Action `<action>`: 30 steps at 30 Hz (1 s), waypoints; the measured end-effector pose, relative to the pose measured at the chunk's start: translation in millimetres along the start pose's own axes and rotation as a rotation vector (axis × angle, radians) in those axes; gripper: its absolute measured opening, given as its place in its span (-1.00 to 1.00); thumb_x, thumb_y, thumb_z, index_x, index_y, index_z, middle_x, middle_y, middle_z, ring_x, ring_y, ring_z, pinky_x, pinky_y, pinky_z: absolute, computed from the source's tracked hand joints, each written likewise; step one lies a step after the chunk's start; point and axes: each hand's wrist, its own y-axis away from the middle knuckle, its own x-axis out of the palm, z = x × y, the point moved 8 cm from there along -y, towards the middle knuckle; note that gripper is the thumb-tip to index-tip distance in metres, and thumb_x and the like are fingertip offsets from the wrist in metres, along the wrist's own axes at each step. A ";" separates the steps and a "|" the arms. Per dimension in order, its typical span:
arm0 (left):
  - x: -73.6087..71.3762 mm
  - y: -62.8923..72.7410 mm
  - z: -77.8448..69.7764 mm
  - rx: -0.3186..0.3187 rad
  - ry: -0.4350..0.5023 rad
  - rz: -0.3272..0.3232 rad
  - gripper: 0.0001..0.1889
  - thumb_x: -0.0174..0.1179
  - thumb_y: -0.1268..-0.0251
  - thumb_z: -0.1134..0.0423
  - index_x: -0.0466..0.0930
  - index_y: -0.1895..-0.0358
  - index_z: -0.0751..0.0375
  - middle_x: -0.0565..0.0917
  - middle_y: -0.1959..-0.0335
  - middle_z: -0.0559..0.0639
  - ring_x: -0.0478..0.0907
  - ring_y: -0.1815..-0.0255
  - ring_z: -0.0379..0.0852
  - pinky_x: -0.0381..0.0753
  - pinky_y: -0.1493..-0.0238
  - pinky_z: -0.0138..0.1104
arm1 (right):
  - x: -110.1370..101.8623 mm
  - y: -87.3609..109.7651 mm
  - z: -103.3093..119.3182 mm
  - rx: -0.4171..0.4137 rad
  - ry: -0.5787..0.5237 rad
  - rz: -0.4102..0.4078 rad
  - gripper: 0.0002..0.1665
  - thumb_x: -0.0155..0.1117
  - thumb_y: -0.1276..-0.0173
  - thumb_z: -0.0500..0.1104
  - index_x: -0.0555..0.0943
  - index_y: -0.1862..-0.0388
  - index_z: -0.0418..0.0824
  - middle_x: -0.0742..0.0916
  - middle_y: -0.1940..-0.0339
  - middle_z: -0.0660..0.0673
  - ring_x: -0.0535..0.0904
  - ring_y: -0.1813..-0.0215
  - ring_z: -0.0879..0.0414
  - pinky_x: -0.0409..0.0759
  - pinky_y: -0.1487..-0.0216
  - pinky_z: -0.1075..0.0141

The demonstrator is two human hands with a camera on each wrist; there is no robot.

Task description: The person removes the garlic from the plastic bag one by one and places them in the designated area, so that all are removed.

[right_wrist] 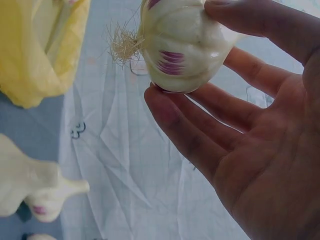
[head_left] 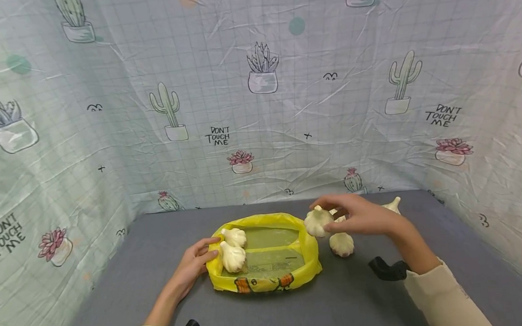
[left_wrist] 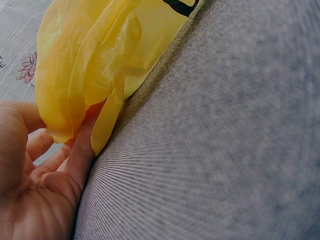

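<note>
A yellow plastic bag (head_left: pixel 312 260) lies with its wide mouth facing up and two garlic bulbs (head_left: pixel 234 257) inside at its left end. At that end my left hand (head_left: pixel 191 266) holds the bag's side, fingertips over the rim; the left wrist view shows fingers against the yellow folds (left_wrist: pixel 75 75). Just above and outside the bag's right rim, my right hand (head_left: pixel 360 214) holds another garlic bulb (head_left: pixel 317 221) between thumb and fingers. Purple streaks and dry roots show on this bulb (right_wrist: pixel 185 45) in the right wrist view.
Below and behind my right hand, more garlic bulbs rest on the grey table (head_left: pixel 272 319): one (head_left: pixel 341 245) near the bag, another (head_left: pixel 393 206) farther right, partly hidden by the arm. A cactus-print cloth (head_left: pixel 266 112) encloses the back and sides.
</note>
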 end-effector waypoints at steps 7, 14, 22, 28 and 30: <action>0.7 0.6 0.3 0.002 -0.001 0.005 -0.42 0.20 -0.55 0.13 0.35 -0.51 0.26 0.48 -0.44 0.35 0.65 -0.15 -0.05 0.72 -0.06 -0.22 | -11.6 16.8 -9.1 0.016 0.025 -0.051 -0.47 0.36 -0.48 -0.07 0.53 -0.39 -0.04 0.68 -0.31 -0.07 0.67 -0.26 -0.02 0.68 -0.18 0.18; -0.4 0.1 0.1 -0.012 -0.022 -0.014 -0.43 0.20 -0.55 0.11 0.37 -0.50 0.22 0.49 -0.44 0.32 0.65 -0.15 -0.08 0.72 -0.06 -0.22 | -18.0 27.4 -20.1 -0.002 0.041 -0.102 -0.50 0.37 -0.47 -0.13 0.56 -0.35 -0.11 0.68 -0.31 -0.13 0.63 -0.29 0.08 0.70 -0.16 0.23; -0.7 -0.5 0.9 -0.005 -0.008 -0.013 -0.44 0.20 -0.55 0.12 0.37 -0.50 0.23 0.48 -0.45 0.33 0.64 -0.18 -0.03 0.72 -0.08 -0.20 | -22.6 39.5 -31.8 0.052 0.027 -0.113 -0.51 0.37 -0.48 -0.11 0.57 -0.33 -0.16 0.68 -0.30 -0.15 0.60 -0.33 -0.16 0.70 -0.15 0.22; -0.7 -0.6 0.5 -0.007 -0.010 -0.012 -0.44 0.20 -0.54 0.11 0.38 -0.49 0.23 0.48 -0.45 0.33 0.65 -0.18 -0.02 0.72 -0.08 -0.18 | -27.9 48.2 -46.2 0.116 0.029 -0.133 -0.49 0.39 -0.46 -0.07 0.56 -0.34 -0.11 0.67 -0.31 -0.13 0.59 -0.35 -0.08 0.68 -0.22 0.05; -0.9 -0.6 0.5 -0.005 -0.010 -0.012 -0.44 0.21 -0.54 0.12 0.38 -0.49 0.23 0.49 -0.44 0.33 0.65 -0.18 -0.02 0.72 -0.08 -0.18 | -28.7 50.5 -49.8 0.131 0.028 -0.134 -0.48 0.39 -0.47 -0.06 0.55 -0.34 -0.11 0.66 -0.32 -0.14 0.57 -0.38 -0.14 0.66 -0.24 -0.03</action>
